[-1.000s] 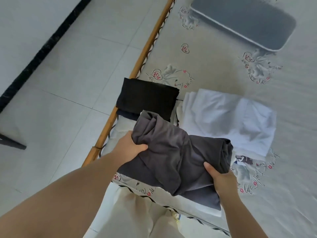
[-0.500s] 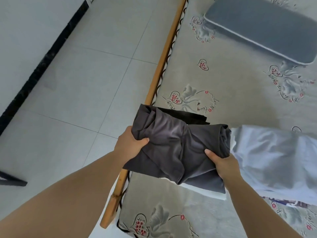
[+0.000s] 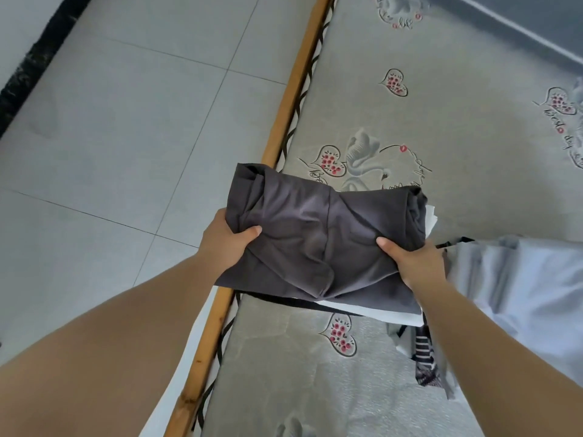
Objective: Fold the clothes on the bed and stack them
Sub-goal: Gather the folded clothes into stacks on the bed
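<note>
So both hands were clamped on a folded dark grey garment, held over the bed's left edge. The left hand had its thumb curled over the top of the left side, and the right hand pinched the right side the same way. Under it sat a thin stack: a black edge and a white folded piece poking out. A pale blue-white garment lay crumpled just to the right, with something striped below. The mattress had heart and swan prints with cursive writing I couldn't read. There was a wooden bed rail and a tiled floor on the left.
</note>
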